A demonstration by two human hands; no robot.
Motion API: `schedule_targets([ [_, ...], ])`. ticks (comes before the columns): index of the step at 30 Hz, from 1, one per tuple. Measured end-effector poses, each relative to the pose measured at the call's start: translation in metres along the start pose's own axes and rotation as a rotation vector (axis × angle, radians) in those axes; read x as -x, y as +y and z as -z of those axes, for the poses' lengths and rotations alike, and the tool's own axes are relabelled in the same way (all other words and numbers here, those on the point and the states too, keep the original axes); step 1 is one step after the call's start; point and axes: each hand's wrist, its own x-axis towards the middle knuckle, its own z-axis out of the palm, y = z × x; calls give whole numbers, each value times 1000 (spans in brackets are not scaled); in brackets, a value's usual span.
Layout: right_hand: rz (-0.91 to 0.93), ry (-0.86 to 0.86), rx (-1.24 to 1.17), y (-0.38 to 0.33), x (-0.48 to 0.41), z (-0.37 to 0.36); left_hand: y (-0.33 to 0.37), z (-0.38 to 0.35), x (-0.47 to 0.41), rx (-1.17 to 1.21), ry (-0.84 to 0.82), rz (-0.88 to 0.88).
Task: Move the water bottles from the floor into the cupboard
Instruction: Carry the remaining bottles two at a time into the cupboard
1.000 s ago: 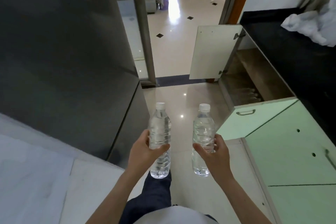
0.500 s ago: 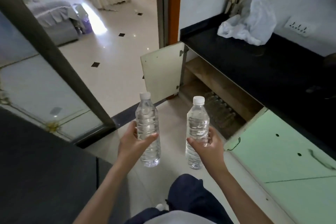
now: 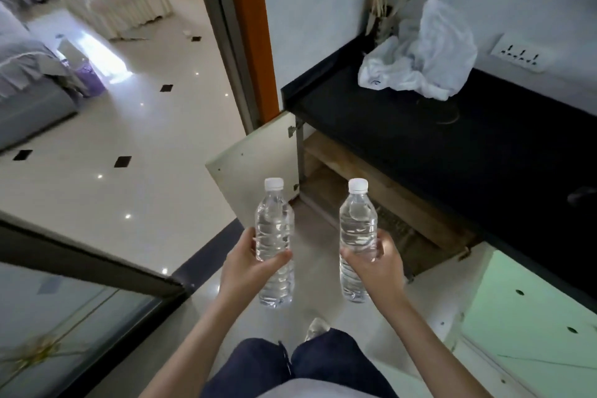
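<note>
I hold two clear water bottles with white caps upright in front of me. My left hand (image 3: 245, 265) grips the left bottle (image 3: 274, 229) around its middle. My right hand (image 3: 378, 265) grips the right bottle (image 3: 358, 223) the same way. Just beyond them the cupboard (image 3: 371, 168) under the black counter stands open, its pale door (image 3: 258, 168) swung out to the left. A wooden shelf shows inside, and several bottles seem to lie in the dim lower part (image 3: 397, 229).
A black counter (image 3: 452, 145) carries a white plastic bag (image 3: 423, 55) and a utensil holder (image 3: 384, 10). Green cupboard doors (image 3: 529, 310) are at the right. A glass sliding door frame (image 3: 97, 265) lies left. A doorway leads to a tiled room with furniture.
The view has swung right and closer to the open cupboard. Both hands still hold their bottles upright in the same grip.
</note>
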Motion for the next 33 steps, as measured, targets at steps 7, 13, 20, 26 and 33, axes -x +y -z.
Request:
schedule_targets([
  [7, -135, 129, -92, -9, -59, -6, 34, -13, -101, -68, -159, -26],
  [13, -281, 341, -135, 13, -85, -40, 28, -36, -187, -190, -441, -38],
  [20, -424, 527, -154, 76, -148, -80, -15, -96, -293, -405, -667, -9],
  [26, -477, 548, -122, 208, -210, -114, -115, -190, -372, -411, -736, 75],
  [33, -480, 584, -119, 414, -303, -157, -292, -320, -475, -299, -694, 85],
])
